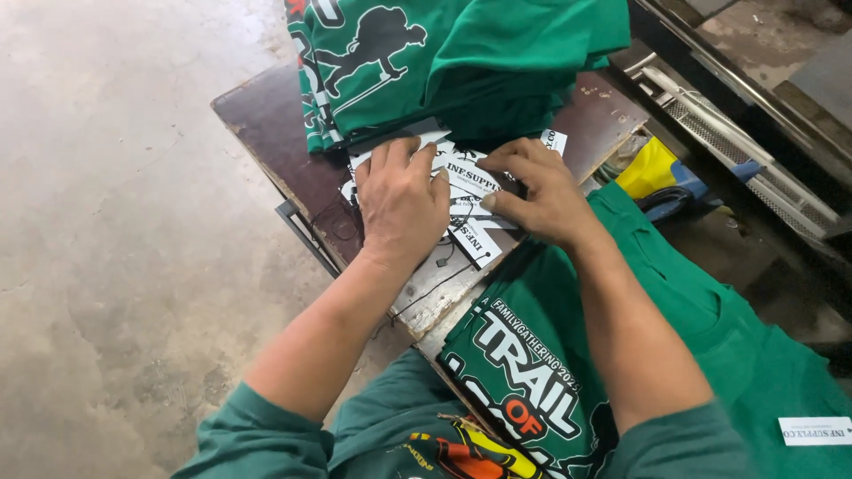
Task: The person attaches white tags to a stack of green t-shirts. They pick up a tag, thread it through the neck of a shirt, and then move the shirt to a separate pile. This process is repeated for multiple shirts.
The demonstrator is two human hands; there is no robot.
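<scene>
Resting on a worn small table, far stack of folded green shirts, then white hang tags, pinned under flattened left hand so right hand fingertips can pinch one free.

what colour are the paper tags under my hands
White with black print; the paper tags lie under both hands on the dark wooden board, shown clearly in the head view.

green printed shirts, white black-lettered tags
</scene>
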